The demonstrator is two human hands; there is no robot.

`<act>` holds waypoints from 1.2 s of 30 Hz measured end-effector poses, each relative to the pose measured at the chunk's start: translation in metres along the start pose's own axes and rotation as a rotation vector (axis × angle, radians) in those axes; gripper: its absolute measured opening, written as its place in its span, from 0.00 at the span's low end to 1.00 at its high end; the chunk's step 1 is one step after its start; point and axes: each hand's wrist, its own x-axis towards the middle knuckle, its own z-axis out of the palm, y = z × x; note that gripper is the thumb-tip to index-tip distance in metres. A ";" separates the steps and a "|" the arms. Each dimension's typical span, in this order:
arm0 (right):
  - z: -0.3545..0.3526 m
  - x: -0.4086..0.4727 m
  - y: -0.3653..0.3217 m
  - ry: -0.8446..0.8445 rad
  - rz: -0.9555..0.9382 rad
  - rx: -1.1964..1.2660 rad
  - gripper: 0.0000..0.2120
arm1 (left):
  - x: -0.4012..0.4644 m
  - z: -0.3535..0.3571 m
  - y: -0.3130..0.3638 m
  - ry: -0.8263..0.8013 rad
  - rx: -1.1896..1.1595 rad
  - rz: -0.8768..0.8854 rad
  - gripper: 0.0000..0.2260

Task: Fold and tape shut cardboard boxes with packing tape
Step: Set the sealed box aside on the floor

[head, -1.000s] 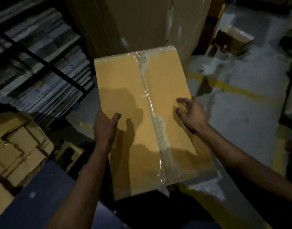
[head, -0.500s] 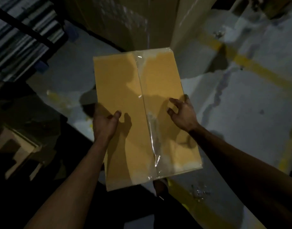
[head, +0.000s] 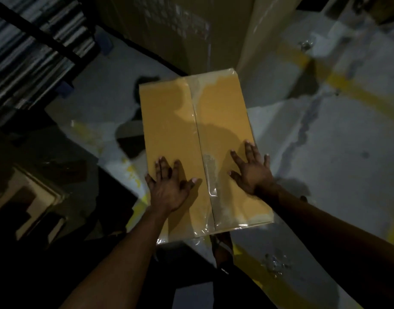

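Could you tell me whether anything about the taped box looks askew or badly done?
Mostly fine: the clear tape runs straight along the seam of the box, but it wrinkles near the closer end, between the left hand and right hand.

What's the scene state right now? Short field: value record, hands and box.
box: cardboard box, top flaps closed
tape: clear packing tape runs along the centre seam, end to end
left hand: left hand flat on the left flap, fingers spread
right hand: right hand flat on the right flap near the box edge, fingers spread
floor: concrete floor with yellow line
behind: large carton
tape roll: not in view
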 end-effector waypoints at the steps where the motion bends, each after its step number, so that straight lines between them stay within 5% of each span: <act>1: -0.005 -0.009 -0.003 -0.034 0.013 -0.003 0.37 | -0.012 -0.005 -0.002 -0.028 -0.006 0.014 0.49; 7: -0.041 -0.092 -0.034 -0.147 0.073 -0.049 0.36 | -0.104 -0.049 -0.031 -0.111 -0.299 -0.033 0.33; 17: -0.169 -0.258 -0.235 0.111 -0.164 0.082 0.30 | -0.357 -0.175 -0.136 0.323 -0.752 0.011 0.22; 19: -0.189 -0.296 -0.295 0.176 -0.225 0.130 0.27 | -0.410 -0.188 -0.178 0.415 -0.721 0.045 0.23; 23: -0.208 -0.356 -0.406 0.215 -0.418 0.169 0.26 | -0.505 -0.232 -0.260 0.538 -0.645 -0.035 0.11; 32: -0.293 -0.420 -0.651 0.387 -0.907 0.124 0.27 | -0.696 -0.354 -0.410 0.986 -0.610 -0.345 0.12; 36: -0.323 -0.438 -0.746 0.501 -1.102 0.052 0.27 | -0.753 -0.385 -0.456 1.064 -0.554 -0.474 0.14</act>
